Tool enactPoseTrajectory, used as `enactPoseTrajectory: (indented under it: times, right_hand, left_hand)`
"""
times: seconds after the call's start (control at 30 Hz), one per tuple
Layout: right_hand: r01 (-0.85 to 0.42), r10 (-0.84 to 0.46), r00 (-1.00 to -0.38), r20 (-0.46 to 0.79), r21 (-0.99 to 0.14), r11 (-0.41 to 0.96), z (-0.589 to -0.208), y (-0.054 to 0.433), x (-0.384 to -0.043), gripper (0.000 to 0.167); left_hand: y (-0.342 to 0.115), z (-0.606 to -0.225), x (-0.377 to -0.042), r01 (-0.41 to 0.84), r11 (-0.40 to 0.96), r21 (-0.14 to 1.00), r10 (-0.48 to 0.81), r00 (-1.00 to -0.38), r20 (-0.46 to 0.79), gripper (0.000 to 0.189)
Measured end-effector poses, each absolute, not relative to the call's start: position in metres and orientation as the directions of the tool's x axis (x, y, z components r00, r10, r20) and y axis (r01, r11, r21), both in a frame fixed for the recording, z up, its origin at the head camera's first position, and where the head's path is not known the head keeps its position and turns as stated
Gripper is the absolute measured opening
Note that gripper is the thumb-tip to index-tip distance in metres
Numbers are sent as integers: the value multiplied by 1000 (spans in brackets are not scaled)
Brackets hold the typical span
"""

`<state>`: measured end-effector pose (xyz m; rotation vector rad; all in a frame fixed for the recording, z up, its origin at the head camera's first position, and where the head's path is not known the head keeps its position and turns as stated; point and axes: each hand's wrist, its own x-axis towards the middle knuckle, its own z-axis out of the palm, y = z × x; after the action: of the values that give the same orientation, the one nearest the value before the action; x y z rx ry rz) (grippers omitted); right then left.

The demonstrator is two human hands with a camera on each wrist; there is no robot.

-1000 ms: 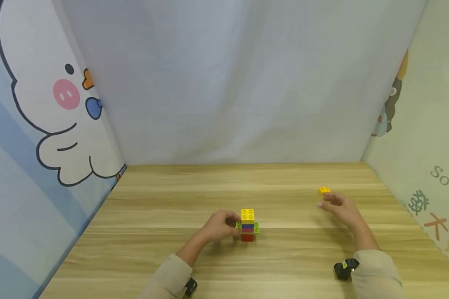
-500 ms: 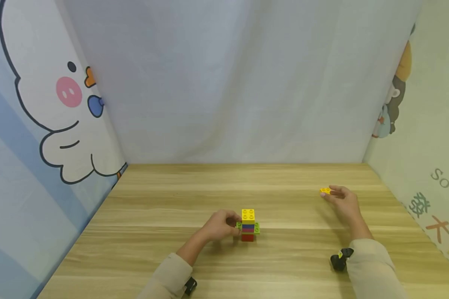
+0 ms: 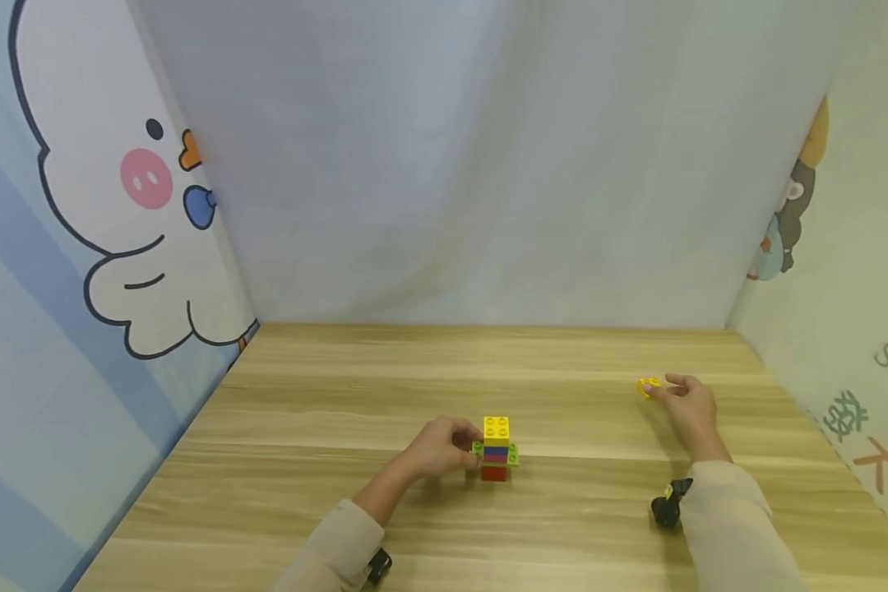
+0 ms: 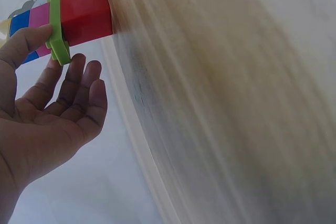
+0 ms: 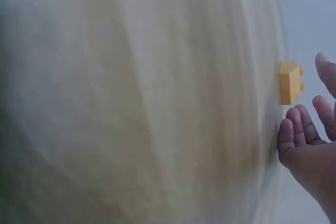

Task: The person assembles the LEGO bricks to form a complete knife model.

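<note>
A small tower of toy building bricks stands upright on the table, with a yellow brick (image 3: pixel 497 432) on top, blue and magenta layers, a green plate (image 4: pixel 56 27) sticking out at the sides, and a red brick (image 4: pixel 86 16) at the bottom. My left hand (image 3: pixel 441 448) pinches the green plate's left end between thumb and index finger; its other fingers are loosely bent. Farther back on the right, a small sloped yellow brick (image 5: pixel 289 83) sits on the table. My right hand (image 3: pixel 691 409) is beside it, thumb and fingers spread, with a gap to the brick in the right wrist view.
The wooden table (image 3: pixel 340 386) ends at a pale curtain (image 3: pixel 444 164) behind. Printed cloth panels border it on the left (image 3: pixel 118 271) and right (image 3: pixel 844 329). Black wrist cameras sit at both cuffs.
My right hand has come closer around the sloped yellow brick, its thumb now overlapping it in the head view. My left hand and the tower stay put; the view has shifted slightly.
</note>
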<state>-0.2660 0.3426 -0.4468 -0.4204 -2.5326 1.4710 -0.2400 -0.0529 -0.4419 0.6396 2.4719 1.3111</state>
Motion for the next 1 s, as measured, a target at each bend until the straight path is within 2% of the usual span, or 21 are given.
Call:
enactPoseTrajectory:
  times: [0.33, 0.5, 1.0]
  right_hand:
    - [175, 247, -968, -36, -803, 570, -448, 350, -270, 70]
    - [178, 261, -965, -28, -798, 576, -454, 351, -272, 64]
    - [218, 341, -940, 13, -748, 627, -450, 338, -261, 59]
  left_hand:
    - [-54, -441, -239, 245, 499, 831, 497, -866, -44, 31]
    - [-54, -440, -239, 238, 498, 834, 499, -865, -52, 32]
    - [-59, -437, -231, 248, 482, 841, 516, -856, -43, 32]
